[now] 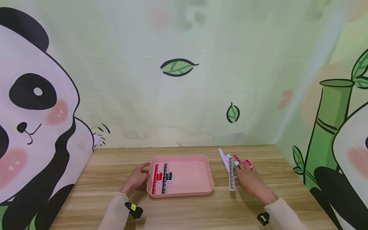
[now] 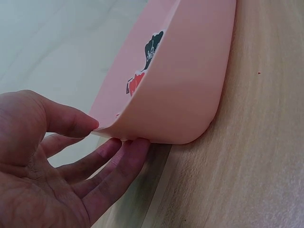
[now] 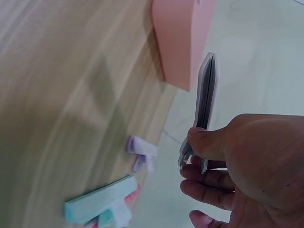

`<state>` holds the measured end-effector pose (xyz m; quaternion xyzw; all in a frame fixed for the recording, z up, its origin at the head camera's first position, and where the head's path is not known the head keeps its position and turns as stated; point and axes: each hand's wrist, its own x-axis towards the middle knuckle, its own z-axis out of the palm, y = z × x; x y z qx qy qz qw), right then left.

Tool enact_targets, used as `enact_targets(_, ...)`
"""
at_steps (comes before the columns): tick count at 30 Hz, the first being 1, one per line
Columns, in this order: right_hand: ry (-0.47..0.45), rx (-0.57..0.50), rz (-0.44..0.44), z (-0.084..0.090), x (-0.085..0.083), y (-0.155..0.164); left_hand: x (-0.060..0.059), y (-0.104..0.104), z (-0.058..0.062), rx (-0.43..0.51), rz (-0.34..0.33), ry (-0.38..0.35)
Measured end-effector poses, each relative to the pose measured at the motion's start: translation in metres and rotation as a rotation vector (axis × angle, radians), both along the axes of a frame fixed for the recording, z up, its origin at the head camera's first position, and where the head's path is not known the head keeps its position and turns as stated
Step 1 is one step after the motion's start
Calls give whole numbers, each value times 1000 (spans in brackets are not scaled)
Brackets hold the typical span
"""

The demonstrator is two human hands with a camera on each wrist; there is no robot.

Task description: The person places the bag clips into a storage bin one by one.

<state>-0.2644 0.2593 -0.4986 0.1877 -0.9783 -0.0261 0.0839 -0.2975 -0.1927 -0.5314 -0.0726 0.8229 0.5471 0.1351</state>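
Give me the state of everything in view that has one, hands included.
Pink tray, upright on the table
Red clip, lying in the tray
Black clip, lying in the tray beside it
Gray clip, held up off the table
Purple clip, on the table
Teal clip, on the table
Second red clip, on the table, partly hidden
Left hand, holding the tray's edge
Right hand, pinching the gray clip

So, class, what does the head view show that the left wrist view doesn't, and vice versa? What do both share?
Only the head view: the right hand holding a gray clip, a purple clip and loose red clip nearby, and cartoon pandas.
Only the left wrist view: the palm side of the left hand, with fingertips against the pink tray.
Both: that hand, the tray and, inside it, a black clip and another red clip.
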Motion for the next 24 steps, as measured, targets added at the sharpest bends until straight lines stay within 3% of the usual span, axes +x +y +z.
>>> enact_targets(17,18,13,48,34,-5,-34,-1,-1,-1,15,10,-25)
enact_targets(24,-40,-44,50,47,-6,-57,-2,0,-2,3,12,-30)
